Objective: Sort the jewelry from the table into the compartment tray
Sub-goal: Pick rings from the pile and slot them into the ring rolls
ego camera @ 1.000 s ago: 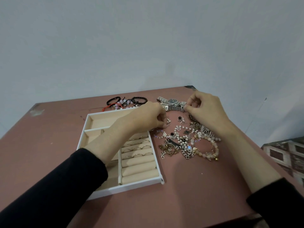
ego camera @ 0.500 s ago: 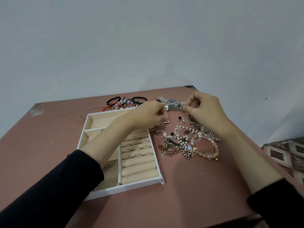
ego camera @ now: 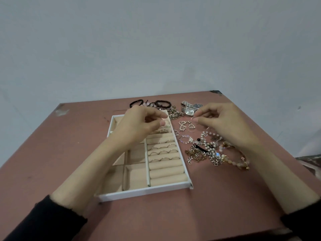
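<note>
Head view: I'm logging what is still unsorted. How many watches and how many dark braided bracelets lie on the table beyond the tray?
Watches: 2, a square-faced watch and a round-faced watch
Dark braided bracelets: 2, a left bracelet and a right bracelet
Total: 4

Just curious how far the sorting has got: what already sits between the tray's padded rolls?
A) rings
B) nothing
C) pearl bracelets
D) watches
A: thin rings sit tucked between the rolls of the tray, while the watches lie on the table outside it.
</note>
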Available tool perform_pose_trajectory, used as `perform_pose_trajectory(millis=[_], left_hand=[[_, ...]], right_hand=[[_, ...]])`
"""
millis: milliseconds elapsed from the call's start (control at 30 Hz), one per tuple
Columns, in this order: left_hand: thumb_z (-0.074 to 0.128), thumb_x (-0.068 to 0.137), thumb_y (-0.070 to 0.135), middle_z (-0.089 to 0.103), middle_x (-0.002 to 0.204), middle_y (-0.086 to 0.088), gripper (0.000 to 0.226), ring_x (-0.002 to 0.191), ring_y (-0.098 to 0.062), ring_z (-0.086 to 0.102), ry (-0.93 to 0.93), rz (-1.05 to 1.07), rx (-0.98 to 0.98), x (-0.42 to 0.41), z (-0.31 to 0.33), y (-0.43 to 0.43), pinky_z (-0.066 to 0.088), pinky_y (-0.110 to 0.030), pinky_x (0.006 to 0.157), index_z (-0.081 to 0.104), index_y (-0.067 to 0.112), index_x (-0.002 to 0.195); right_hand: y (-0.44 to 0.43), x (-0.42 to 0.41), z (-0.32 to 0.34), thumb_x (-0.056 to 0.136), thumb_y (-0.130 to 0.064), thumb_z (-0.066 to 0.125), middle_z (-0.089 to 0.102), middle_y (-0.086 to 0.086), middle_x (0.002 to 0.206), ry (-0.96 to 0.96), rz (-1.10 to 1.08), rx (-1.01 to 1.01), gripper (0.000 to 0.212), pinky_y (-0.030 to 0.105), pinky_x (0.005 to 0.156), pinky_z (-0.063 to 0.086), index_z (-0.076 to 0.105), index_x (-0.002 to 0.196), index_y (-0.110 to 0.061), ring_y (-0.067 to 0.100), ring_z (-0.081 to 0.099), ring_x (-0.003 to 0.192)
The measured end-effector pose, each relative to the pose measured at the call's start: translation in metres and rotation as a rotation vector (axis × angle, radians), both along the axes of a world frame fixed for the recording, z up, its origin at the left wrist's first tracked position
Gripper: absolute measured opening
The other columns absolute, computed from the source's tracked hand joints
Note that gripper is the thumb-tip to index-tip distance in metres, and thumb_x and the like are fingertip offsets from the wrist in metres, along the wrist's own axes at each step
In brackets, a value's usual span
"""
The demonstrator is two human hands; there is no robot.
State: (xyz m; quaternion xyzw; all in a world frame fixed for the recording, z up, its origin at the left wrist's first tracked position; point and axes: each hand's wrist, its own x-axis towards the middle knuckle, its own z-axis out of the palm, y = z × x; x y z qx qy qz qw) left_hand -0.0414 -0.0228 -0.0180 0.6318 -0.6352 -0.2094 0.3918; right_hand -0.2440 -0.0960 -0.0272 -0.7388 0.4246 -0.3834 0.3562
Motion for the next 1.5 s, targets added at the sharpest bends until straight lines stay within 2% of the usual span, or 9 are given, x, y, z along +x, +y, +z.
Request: perform_pose_trajectory(millis=[133, 267, 567, 800, 900, 1000, 1200, 1300, 1500], left_hand=[[0.070, 0.080, 0.016, 0.066, 0.063, 0.011, 0.007, 0.055, 0.006, 0.053, 0.065, 0.016, 0.000, 0.010, -0.003, 0.036, 0.039, -0.007, 0.057, 0.074, 0.021, 0.084], [0.072, 0.078, 0.014, 0.069, 0.068, 0.010, 0.008, 0.060, 0.007, 0.057, 0.034, 0.017, -0.040, 0.006, -0.007, 0.059, 0.041, -0.004, 0.059, 0.074, 0.022, 0.079], [0.076, 0.075, 0.022, 0.061, 0.063, 0.021, 0.006, 0.068, 0.007, 0.055, -0.153, 0.024, -0.064, -0.004, -0.013, 0.072, 0.040, -0.005, 0.062, 0.075, 0.023, 0.080], [0.075, 0.074, 0.022, 0.071, 0.079, 0.009, 0.007, 0.076, -0.003, 0.055, -0.284, -0.055, -0.050, -0.005, -0.013, 0.072, 0.041, -0.012, 0.068, 0.077, 0.023, 0.081], [0.075, 0.074, 0.025, 0.068, 0.078, 0.009, 0.008, 0.076, -0.003, 0.053, -0.299, -0.060, -0.019, -0.004, -0.011, 0.073, 0.039, -0.014, 0.067, 0.077, 0.026, 0.082], [0.075, 0.074, 0.025, 0.062, 0.071, 0.013, 0.009, 0.072, -0.002, 0.051, -0.300, -0.069, 0.007, -0.003, -0.006, 0.074, 0.036, -0.014, 0.064, 0.077, 0.027, 0.083], [0.074, 0.076, 0.027, 0.051, 0.059, 0.021, 0.007, 0.067, -0.002, 0.050, -0.380, -0.100, 0.031, -0.003, -0.001, 0.076, 0.036, -0.015, 0.060, 0.077, 0.028, 0.083], [0.071, 0.079, 0.028, 0.050, 0.064, 0.021, 0.009, 0.072, -0.004, 0.049, -0.420, -0.117, 0.055, -0.003, 0.001, 0.077, 0.036, -0.015, 0.062, 0.076, 0.030, 0.086], [0.068, 0.081, 0.026, 0.067, 0.084, 0.007, 0.013, 0.081, -0.011, 0.054, -0.467, -0.135, 0.094, -0.007, 0.005, 0.077, 0.046, -0.032, 0.077, 0.075, 0.032, 0.091]], right_hand=[[0.029, 0.022, -0.001, 0.074, -0.009, 0.076, 0.070, 0.003, 0.068, -0.039, 0.127, 0.054, 0.006, 0.018, 0.054, 0.048, 0.073, 0.075, -0.013, 0.007, 0.059, 0.056], [0.050, 0.038, -0.010, 0.071, -0.009, 0.078, 0.069, 0.009, 0.071, -0.069, 0.163, 0.012, 0.012, 0.034, 0.061, 0.049, 0.070, 0.066, -0.016, 0.016, 0.056, 0.062], [0.056, 0.040, -0.014, 0.070, -0.007, 0.078, 0.063, -0.003, 0.061, -0.089, 0.106, -0.011, 0.018, 0.023, 0.058, 0.042, 0.067, 0.063, -0.018, 0.007, 0.046, 0.056], [0.058, 0.039, -0.014, 0.071, -0.008, 0.078, 0.058, -0.013, 0.051, -0.045, 0.117, -0.052, 0.016, 0.010, 0.050, 0.034, 0.067, 0.063, -0.017, 0.000, 0.042, 0.046], [0.059, 0.038, -0.014, 0.071, -0.010, 0.078, 0.058, -0.014, 0.052, -0.025, 0.134, -0.067, 0.021, 0.012, 0.050, 0.035, 0.065, 0.060, -0.022, 0.001, 0.041, 0.047], [0.062, 0.037, -0.013, 0.071, -0.010, 0.078, 0.065, 0.001, 0.062, -0.010, 0.173, -0.088, 0.022, 0.023, 0.054, 0.038, 0.064, 0.059, -0.022, 0.010, 0.044, 0.054], [0.065, 0.035, -0.014, 0.069, -0.004, 0.078, 0.065, 0.000, 0.063, 0.009, 0.248, -0.130, 0.021, 0.015, 0.055, 0.039, 0.063, 0.059, -0.015, 0.002, 0.048, 0.056], [0.066, 0.034, -0.014, 0.069, -0.003, 0.077, 0.064, -0.002, 0.061, -0.001, 0.278, -0.115, 0.015, 0.016, 0.056, 0.039, 0.065, 0.062, -0.010, 0.005, 0.049, 0.058], [0.067, 0.033, -0.014, 0.068, 0.000, 0.078, 0.060, -0.009, 0.056, 0.000, 0.312, -0.133, 0.015, 0.010, 0.055, 0.037, 0.065, 0.062, -0.005, 0.000, 0.048, 0.055]])
